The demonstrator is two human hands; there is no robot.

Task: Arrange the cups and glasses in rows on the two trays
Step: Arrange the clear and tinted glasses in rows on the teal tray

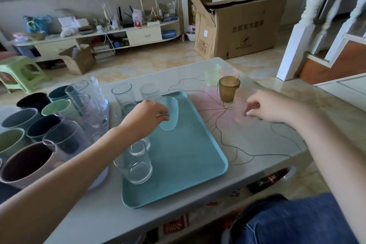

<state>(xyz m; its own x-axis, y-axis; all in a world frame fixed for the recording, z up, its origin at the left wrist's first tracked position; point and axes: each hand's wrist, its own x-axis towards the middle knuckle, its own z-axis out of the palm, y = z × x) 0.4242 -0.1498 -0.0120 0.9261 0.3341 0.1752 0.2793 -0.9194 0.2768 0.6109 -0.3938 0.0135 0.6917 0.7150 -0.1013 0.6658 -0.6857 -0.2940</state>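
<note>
Both forearms stretched forward, left hand fingers curled in a pinch, right hand likewise curled

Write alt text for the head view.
The left hand holds a ribbed clear cup over a teal tray bearing clear glasses, while the right hand grips a pink cup on the table.

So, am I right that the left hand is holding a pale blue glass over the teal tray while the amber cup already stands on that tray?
Not quite. In the head view the amber cup stands on the table, beyond the teal tray, not on it. The rest holds: the left hand is holding the pale blue glass over the tray.
</note>
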